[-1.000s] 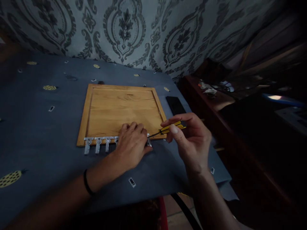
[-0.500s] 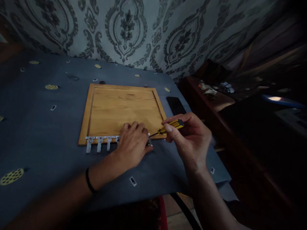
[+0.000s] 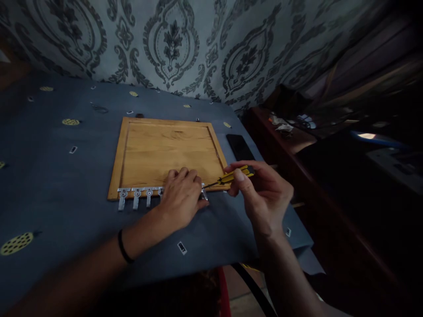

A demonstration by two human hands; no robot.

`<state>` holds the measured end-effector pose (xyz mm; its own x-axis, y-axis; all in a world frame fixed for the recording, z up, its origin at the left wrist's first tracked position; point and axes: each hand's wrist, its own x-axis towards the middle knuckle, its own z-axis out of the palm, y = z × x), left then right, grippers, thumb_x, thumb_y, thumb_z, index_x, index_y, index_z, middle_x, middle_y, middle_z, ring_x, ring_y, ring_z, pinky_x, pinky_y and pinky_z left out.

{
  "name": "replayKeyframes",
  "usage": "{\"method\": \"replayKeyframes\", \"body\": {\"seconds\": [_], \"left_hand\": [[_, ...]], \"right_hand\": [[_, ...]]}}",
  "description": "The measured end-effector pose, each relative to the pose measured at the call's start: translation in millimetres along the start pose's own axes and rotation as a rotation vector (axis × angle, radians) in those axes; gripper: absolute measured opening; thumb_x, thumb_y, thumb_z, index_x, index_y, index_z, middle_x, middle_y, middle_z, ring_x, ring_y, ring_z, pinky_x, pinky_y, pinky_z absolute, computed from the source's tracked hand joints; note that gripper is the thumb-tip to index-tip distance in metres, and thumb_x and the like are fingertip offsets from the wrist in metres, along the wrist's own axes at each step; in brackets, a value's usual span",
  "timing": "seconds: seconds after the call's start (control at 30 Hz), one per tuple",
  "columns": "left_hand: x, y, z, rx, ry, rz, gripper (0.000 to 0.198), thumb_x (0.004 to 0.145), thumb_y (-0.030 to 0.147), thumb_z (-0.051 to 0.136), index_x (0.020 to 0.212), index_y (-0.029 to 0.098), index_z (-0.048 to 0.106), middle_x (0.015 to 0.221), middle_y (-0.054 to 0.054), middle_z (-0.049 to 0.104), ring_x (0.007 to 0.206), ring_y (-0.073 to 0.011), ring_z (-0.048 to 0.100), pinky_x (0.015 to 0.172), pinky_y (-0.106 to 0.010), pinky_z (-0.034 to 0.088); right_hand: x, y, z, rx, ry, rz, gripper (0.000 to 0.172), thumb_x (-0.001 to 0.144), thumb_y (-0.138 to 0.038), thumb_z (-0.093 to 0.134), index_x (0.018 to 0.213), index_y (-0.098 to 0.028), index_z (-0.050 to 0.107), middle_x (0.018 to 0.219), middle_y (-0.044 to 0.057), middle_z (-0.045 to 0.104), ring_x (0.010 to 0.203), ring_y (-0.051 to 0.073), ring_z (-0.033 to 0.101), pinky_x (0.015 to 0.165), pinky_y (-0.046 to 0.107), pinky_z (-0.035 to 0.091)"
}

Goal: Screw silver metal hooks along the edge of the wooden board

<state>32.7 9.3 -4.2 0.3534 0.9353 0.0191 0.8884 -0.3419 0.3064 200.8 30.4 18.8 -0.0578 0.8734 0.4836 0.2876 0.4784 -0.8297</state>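
Note:
My right hand grips a yellow-and-black screwdriver between thumb and fingers. Its thin shaft slants down to the left, and the tip reaches a metal bracket at the board's front edge. My left hand lies over that edge, fingers curled and close together, with the thumb against the same bracket. Beneath it lies a framed wooden board, flat on the table. Several silver brackets hang in a row from its front edge, left of my hand; others are hidden under the hand.
A blue cloth with pineapple prints covers the table. A black phone lies right of the board. Patterned fabric hangs behind. A dark wooden ledge with small clutter stands on the right.
My right thumb has slid slightly along the screwdriver's handle, which has turned a little. My left hand holds its place on the board. The view has shifted slightly.

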Motion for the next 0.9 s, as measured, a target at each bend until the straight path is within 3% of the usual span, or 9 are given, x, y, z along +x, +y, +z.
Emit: {"method": "replayKeyframes", "body": {"seconds": [0.17, 0.3, 0.43, 0.57, 0.73, 0.9], "left_hand": [[-0.7, 0.1, -0.1, 0.009, 0.007, 0.010, 0.037, 0.092, 0.045, 0.074, 0.110, 0.013, 0.069, 0.115, -0.012, 0.069, 0.117, -0.0321, 0.058, 0.094, -0.045, 0.042], [-1.0, -0.6, 1.4, 0.031, 0.014, 0.016, 0.040, 0.092, 0.047, 0.073, 0.111, 0.012, 0.069, 0.116, -0.013, 0.068, 0.117, -0.0329, 0.057, 0.093, -0.045, 0.042], [-0.5, -2.4, 4.4, 0.051, 0.045, 0.030, 0.040, 0.090, 0.048, 0.075, 0.108, 0.013, 0.069, 0.114, -0.012, 0.068, 0.115, -0.0324, 0.058, 0.091, -0.045, 0.042], [-0.1, -3.2, 6.1, 0.068, 0.051, 0.026, 0.039, 0.089, 0.047, 0.077, 0.106, 0.013, 0.069, 0.112, -0.012, 0.068, 0.113, -0.0322, 0.059, 0.090, -0.044, 0.043], [-0.6, -3.5, 7.4, 0.077, 0.077, 0.033, 0.036, 0.089, 0.045, 0.077, 0.103, 0.012, 0.070, 0.109, -0.012, 0.068, 0.112, -0.0326, 0.058, 0.090, -0.044, 0.043], [-1.4, -3.1, 6.4, 0.097, 0.076, 0.031, 0.036, 0.091, 0.046, 0.075, 0.104, 0.013, 0.070, 0.109, -0.012, 0.068, 0.111, -0.0324, 0.059, 0.090, -0.043, 0.043]], "right_hand": [[-8.5, 7.6, 5.3, -0.047, 0.074, -0.038, 0.015, 0.091, -0.037, 0.074, 0.096, -0.022, 0.074, 0.087, 0.000, 0.076, 0.046, 0.007, 0.059, 0.048, 0.023, 0.051], [-5.4, 5.9, 8.5, -0.040, 0.163, -0.076, 0.020, 0.092, -0.041, 0.073, 0.095, -0.022, 0.073, 0.078, -0.002, 0.074, 0.047, 0.008, 0.059, 0.048, 0.023, 0.048], [5.1, -1.1, 7.6, 0.154, 0.344, -0.113, 0.021, 0.090, -0.042, 0.075, 0.089, -0.021, 0.071, 0.075, -0.003, 0.073, 0.042, 0.005, 0.050, 0.038, 0.020, 0.038], [2.2, 1.7, 6.3, 0.283, 0.371, -0.102, 0.021, 0.091, -0.040, 0.074, 0.086, -0.020, 0.071, 0.073, -0.003, 0.072, 0.039, 0.004, 0.047, 0.035, 0.018, 0.033], [-28.2, 26.5, 0.6, 0.424, 0.488, 0.132, 0.032, 0.083, -0.049, 0.079, 0.078, -0.019, 0.067, 0.067, -0.004, 0.069, 0.037, 0.003, 0.044, 0.032, 0.016, 0.027], [-48.7, 52.2, -24.5, 0.599, 0.549, 0.446, 0.044, 0.067, -0.053, 0.088, 0.074, -0.016, 0.065, 0.061, -0.006, 0.065, 0.034, 0.000, 0.035, 0.031, 0.013, 0.025]]}}
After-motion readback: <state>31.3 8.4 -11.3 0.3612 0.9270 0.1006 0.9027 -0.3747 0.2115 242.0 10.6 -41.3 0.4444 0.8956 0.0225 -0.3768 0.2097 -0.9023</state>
